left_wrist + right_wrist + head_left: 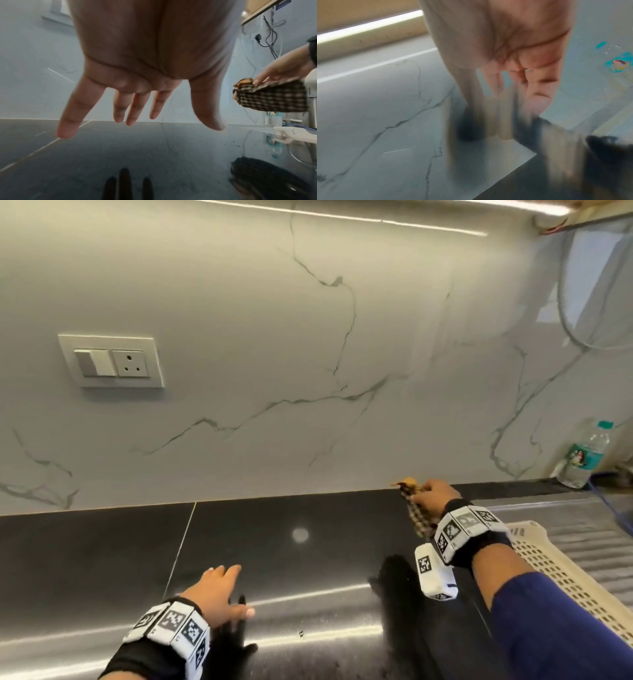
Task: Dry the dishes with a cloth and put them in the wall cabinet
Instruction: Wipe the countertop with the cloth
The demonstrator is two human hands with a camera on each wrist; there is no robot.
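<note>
My right hand [433, 497] holds a brown checked cloth [414, 515] above the black counter near the back wall; the cloth [271, 96] hangs folded from the fingers, and the right hand [281, 70] shows at the right of the left wrist view. In the right wrist view the cloth [501, 119] and the right hand [513, 65] are blurred. My left hand [219, 594] hovers just above the counter at front left, fingers [133, 108] spread and straight, holding nothing. No dish is in view.
A cream plastic basket [561, 573] sits on the steel drainboard [589, 529] at the right. A water bottle [585, 457] stands in the back right corner. A switch and socket plate [111, 361] is on the marble wall. The black counter [291, 559] is glossy.
</note>
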